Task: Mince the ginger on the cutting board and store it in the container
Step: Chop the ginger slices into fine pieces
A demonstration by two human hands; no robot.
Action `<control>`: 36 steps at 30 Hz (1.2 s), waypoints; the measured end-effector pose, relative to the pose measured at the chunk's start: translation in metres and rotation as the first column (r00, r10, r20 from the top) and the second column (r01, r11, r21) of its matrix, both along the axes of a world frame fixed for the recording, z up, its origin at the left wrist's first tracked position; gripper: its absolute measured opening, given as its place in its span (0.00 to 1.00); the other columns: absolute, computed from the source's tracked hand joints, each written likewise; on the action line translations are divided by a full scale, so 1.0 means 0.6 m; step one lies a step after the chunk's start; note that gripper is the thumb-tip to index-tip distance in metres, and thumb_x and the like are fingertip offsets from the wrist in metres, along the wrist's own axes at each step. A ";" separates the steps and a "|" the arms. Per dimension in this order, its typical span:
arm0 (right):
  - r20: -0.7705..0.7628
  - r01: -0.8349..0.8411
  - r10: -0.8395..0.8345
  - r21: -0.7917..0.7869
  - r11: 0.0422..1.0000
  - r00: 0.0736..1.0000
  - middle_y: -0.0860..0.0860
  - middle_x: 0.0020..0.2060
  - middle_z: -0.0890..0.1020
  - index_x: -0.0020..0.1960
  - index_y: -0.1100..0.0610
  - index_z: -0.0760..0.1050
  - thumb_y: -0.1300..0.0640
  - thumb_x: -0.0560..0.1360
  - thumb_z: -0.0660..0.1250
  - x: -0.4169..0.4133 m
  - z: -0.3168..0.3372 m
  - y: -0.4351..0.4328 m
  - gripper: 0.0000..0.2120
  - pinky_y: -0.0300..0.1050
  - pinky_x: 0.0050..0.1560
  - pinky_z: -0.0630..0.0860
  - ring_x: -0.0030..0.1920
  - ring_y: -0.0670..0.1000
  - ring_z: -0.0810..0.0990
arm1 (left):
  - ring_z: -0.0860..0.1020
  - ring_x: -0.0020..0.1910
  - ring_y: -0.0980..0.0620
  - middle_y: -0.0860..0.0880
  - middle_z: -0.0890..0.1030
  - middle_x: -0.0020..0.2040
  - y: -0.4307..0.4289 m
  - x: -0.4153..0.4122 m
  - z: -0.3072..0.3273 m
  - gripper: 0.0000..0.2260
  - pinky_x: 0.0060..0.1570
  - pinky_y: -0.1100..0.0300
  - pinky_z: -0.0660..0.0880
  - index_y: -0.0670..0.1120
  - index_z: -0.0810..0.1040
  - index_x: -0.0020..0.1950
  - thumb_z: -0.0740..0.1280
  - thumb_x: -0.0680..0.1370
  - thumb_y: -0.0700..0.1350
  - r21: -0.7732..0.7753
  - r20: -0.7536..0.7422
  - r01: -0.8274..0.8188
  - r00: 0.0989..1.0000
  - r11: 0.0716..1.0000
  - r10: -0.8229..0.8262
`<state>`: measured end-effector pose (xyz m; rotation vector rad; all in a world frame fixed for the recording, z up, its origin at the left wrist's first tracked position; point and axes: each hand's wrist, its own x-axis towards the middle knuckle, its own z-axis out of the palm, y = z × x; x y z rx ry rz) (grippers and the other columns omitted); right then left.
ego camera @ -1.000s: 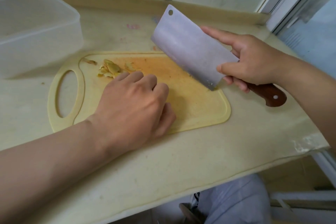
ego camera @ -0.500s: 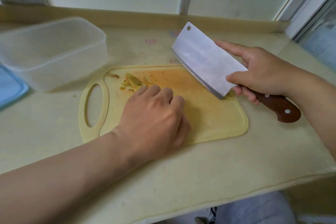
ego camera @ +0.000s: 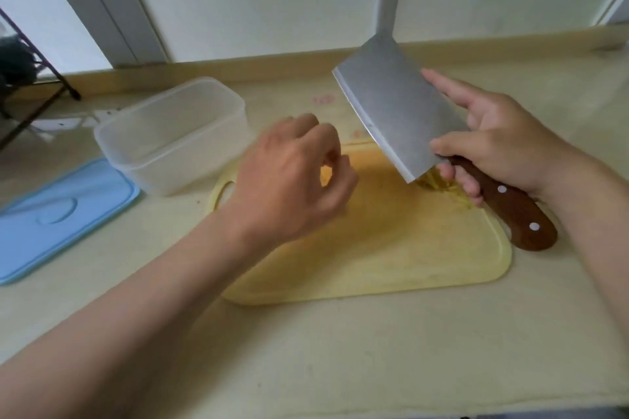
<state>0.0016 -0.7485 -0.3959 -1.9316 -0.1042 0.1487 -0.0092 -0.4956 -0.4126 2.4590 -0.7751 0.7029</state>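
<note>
Though ginger [ego camera: 439, 184] lay shredded under the cleaver [ego camera: 394, 105] gripped by the right hand [ego camera: 503, 143], the far-left container [ego camera: 177, 167] looked empty, and whether the curled left hand [ego camera: 289, 180] held anything was unclear.

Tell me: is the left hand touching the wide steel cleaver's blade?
Apart. The head view shows a strip of bare yellow plastic cutting board between the left hand and the wide steel cleaver blade's edge.

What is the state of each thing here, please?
container: open, looks empty.
lid: off, flat beside the container.
cleaver: lifted, tilted, gripped by the right hand.
ginger: cut pieces on the cutting board, under the cleaver.
left hand: raised, fingers curled; contents unclear.
</note>
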 end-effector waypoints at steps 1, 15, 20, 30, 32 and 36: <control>0.011 0.008 -0.008 -0.005 1.000 1.000 0.57 0.27 0.78 0.77 0.29 0.60 0.70 0.80 0.63 -0.002 -0.002 -0.001 0.41 0.45 0.22 0.71 0.20 0.53 0.70 | 0.76 0.39 0.47 0.48 0.77 0.40 0.010 0.011 0.010 0.09 0.39 0.49 0.75 0.44 0.79 0.43 0.64 0.75 0.48 -0.016 -0.090 -0.011 0.996 1.000 0.009; 0.107 0.037 -0.028 -0.081 0.996 0.994 0.59 0.31 0.79 0.76 0.24 0.55 0.68 0.78 0.61 -0.032 -0.007 -0.009 0.44 0.51 0.26 0.77 0.23 0.57 0.74 | 0.76 0.58 0.44 0.49 0.80 0.62 0.000 0.042 0.012 0.19 0.56 0.52 0.75 0.56 0.75 0.69 0.62 0.78 0.47 0.527 -0.344 -0.193 0.842 0.828 0.415; 0.113 0.024 -0.012 -0.101 0.995 0.993 0.60 0.32 0.79 0.80 0.29 0.55 0.68 0.77 0.59 -0.039 -0.001 -0.005 0.43 0.48 0.24 0.76 0.23 0.55 0.75 | 0.77 0.53 0.48 0.53 0.81 0.54 -0.013 0.044 0.016 0.18 0.51 0.55 0.76 0.53 0.76 0.65 0.65 0.76 0.41 0.448 -0.411 -0.182 0.828 0.876 0.382; 0.134 0.070 -0.052 -0.128 0.989 0.990 0.55 0.28 0.79 0.80 0.29 0.54 0.67 0.77 0.59 -0.040 0.003 -0.012 0.44 0.41 0.21 0.71 0.23 0.54 0.76 | 0.80 0.39 0.55 0.51 0.82 0.43 -0.067 -0.032 0.002 0.07 0.44 0.62 0.78 0.45 0.81 0.47 0.77 0.73 0.40 -0.093 -0.519 0.075 0.848 0.993 -0.113; 0.128 0.065 -0.046 -0.141 0.988 0.991 0.57 0.31 0.79 0.80 0.29 0.54 0.67 0.77 0.59 -0.041 0.005 -0.012 0.43 0.41 0.22 0.72 0.23 0.54 0.76 | 0.77 0.40 0.56 0.51 0.80 0.43 -0.056 -0.027 -0.009 0.04 0.42 0.60 0.75 0.44 0.82 0.47 0.75 0.74 0.39 0.025 -0.315 0.134 0.941 0.991 -0.120; 0.107 0.051 -0.028 -0.224 0.973 0.994 0.57 0.32 0.81 0.80 0.28 0.53 0.66 0.77 0.59 -0.040 0.003 -0.011 0.43 0.42 0.23 0.73 0.23 0.54 0.77 | 0.78 0.40 0.47 0.47 0.81 0.46 -0.034 -0.031 -0.025 0.05 0.42 0.55 0.75 0.42 0.84 0.48 0.70 0.76 0.40 0.191 -0.128 0.322 0.945 0.927 -0.301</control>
